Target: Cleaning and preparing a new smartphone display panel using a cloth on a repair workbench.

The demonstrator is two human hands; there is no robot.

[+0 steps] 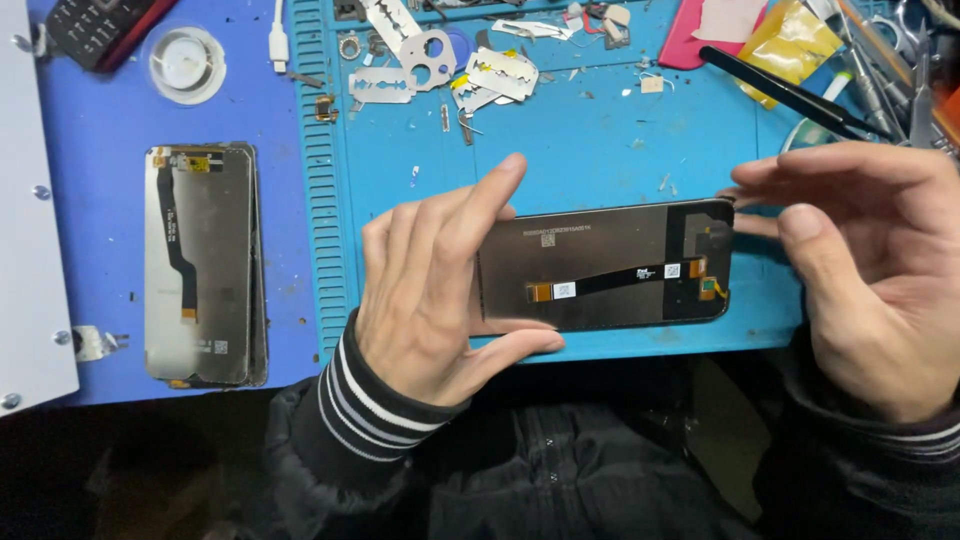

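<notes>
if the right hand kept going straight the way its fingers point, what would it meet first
The right hand points leftward, so it would probably first meet the right end of the dark rectangular phone screen panel held by the left hand; its fingertips already look about touching it.

Two bare hands, no gloves or rings. The left hand [435, 300] comes out of a dark jacket sleeve ending in a ribbed knit cuff [370, 405], black with white stripes. The right hand [870, 270] wears the same dark sleeve, its striped cuff [915, 438] showing only partly. The black jacket front [560, 460] looks smooth and slightly shiny.
</notes>
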